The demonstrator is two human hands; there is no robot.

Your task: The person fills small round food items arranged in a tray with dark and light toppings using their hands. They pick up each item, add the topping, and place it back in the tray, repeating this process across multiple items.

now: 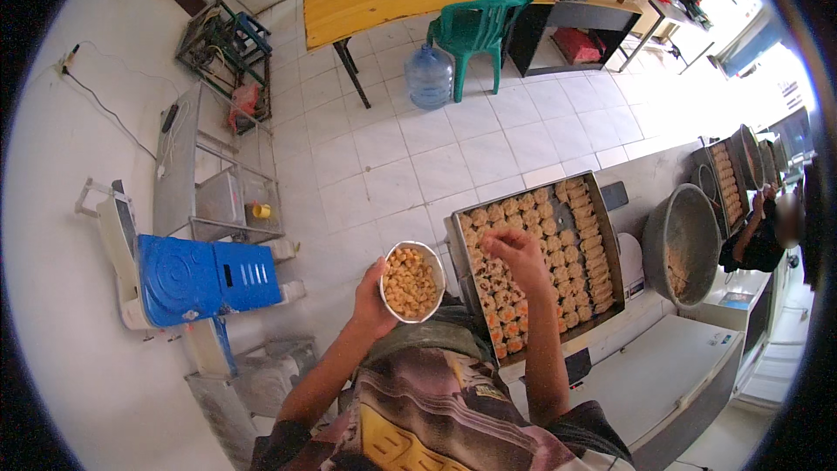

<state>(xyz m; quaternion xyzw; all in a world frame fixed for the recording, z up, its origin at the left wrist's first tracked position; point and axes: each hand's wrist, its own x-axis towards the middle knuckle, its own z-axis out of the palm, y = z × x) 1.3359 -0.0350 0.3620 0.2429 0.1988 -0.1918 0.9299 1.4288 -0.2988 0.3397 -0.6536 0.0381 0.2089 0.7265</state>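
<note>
My left hand [370, 306] grips a round white bowl [429, 253] by its left side, in front of my body. Small golden-brown chopped pieces [410, 284] fill the bowl. To the right, my right hand [521, 258] is over a large metal tray [562, 214], its fingertips bunched; whether anything is between them is hidden. Rows of shumai-like dumplings [569, 268] sit in the tray. Those nearest me carry orange bits [511, 328], and some left of my wrist have dark bits [494, 275]. Folded, elongated dumplings [592, 248] line the tray's right side.
Beyond the tray are a phone [614, 195] and a large metal basin [683, 242]. Another person [752, 242] works at the far right near a second tray [727, 176]. A white chest freezer [660, 373] stands lower right, a blue-covered machine [209, 280] left, and a green chair [484, 26] ahead.
</note>
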